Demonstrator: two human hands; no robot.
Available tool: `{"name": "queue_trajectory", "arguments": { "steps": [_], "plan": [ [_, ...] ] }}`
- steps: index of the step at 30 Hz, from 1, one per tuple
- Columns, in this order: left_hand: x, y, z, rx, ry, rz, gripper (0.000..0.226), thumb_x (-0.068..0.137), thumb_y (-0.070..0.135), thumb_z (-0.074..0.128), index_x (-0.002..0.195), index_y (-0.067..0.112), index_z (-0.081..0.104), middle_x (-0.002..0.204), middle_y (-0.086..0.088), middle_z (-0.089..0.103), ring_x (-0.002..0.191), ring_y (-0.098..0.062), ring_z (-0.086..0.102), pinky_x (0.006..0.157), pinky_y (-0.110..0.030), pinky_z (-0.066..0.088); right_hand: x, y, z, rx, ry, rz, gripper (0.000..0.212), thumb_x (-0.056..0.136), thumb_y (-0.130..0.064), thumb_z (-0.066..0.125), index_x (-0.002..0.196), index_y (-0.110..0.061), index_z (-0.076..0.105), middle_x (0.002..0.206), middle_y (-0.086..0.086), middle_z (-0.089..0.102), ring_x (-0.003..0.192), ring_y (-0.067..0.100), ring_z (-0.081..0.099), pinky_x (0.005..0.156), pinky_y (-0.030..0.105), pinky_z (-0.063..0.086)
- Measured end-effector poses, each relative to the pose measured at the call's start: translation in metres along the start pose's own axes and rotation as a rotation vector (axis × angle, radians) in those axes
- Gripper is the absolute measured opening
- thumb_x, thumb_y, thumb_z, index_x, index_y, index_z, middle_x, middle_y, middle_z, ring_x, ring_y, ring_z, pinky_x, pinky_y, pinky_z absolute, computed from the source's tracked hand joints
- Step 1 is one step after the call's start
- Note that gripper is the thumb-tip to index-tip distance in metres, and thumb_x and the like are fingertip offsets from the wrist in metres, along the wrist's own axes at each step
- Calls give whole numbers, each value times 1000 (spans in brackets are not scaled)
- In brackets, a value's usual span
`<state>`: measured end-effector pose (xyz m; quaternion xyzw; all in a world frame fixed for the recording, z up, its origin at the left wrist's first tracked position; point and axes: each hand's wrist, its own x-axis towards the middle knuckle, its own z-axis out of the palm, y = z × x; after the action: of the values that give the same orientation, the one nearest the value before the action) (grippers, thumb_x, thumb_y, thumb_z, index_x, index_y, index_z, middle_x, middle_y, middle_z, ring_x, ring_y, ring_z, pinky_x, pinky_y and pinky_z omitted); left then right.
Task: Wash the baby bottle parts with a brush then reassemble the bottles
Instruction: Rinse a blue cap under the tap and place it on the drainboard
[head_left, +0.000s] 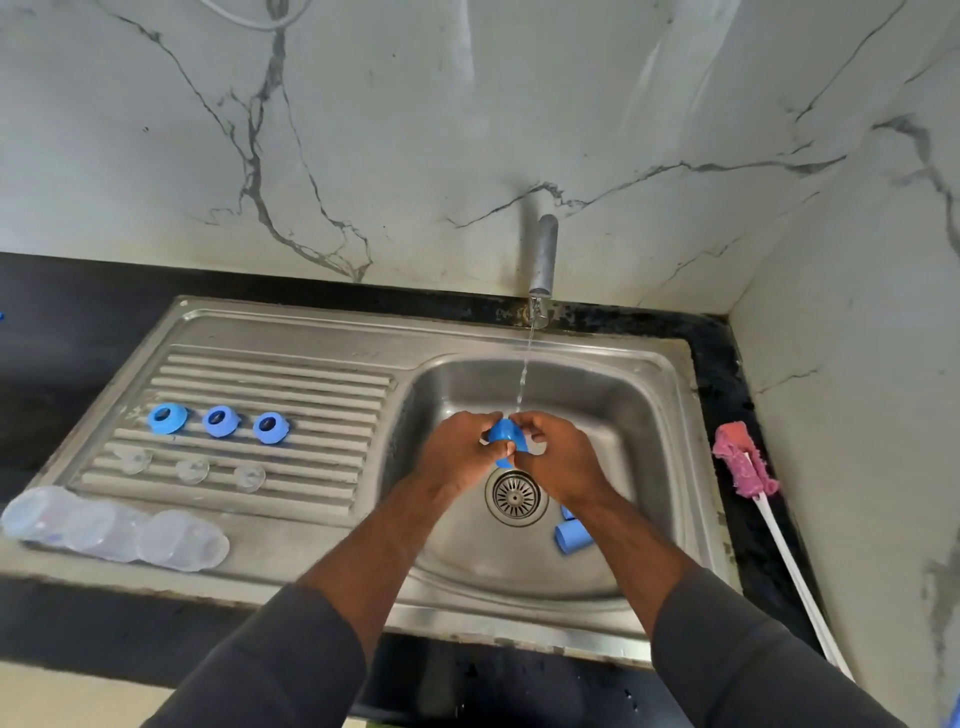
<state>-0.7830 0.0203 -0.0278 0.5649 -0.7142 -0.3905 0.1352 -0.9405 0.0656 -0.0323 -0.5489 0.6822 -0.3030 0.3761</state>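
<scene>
Both hands (511, 457) grip one blue cap (503, 434) — between them.

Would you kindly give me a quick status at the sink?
Left hand and right hand both gripping blue cap under running tap. Brush idle on counter. Nothing obstructing.

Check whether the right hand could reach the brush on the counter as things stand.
Probably yes: the brush lies uncovered beside the sink, on the right hand's side, but both hands hold a blue cap.
</scene>
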Motion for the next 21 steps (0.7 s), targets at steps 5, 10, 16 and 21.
{"name": "queue_trajectory", "arguments": {
  "steps": [5,10,16,21],
  "plan": [
    [-5,7,6,50,-19,6,55,96,32,63,145,11,51,132,-11,64,113,-25,64,99,-39,51,-5,4,-8,-47,-29,-41,42,78,-12,80,118,-19,68,105,-8,69,93,7,63,79,8,47],
    [-7,13,12,137,-36,21,43,99,31,59,135,8,60,112,-19,65,104,-32,64,81,-30,42,-10,10,-9,-93,-52,-94,43,80,-21,79,121,-21,65,111,-6,69,101,11,63,91,32,53],
    [-24,15,-12,53,-3,9,45,100,28,55,138,4,57,135,-16,61,123,-28,59,103,-37,45,3,-1,0,-115,1,-72,39,77,-16,76,113,-25,64,104,-7,69,96,16,65,84,33,54],
    [-42,-18,-66,58,60,20,32,97,21,62,126,11,66,120,-10,69,112,-25,62,89,-27,43,26,-46,41,-165,-4,-168,44,75,-16,82,117,-18,67,109,1,68,94,18,64,82,27,48]
  ]
}}
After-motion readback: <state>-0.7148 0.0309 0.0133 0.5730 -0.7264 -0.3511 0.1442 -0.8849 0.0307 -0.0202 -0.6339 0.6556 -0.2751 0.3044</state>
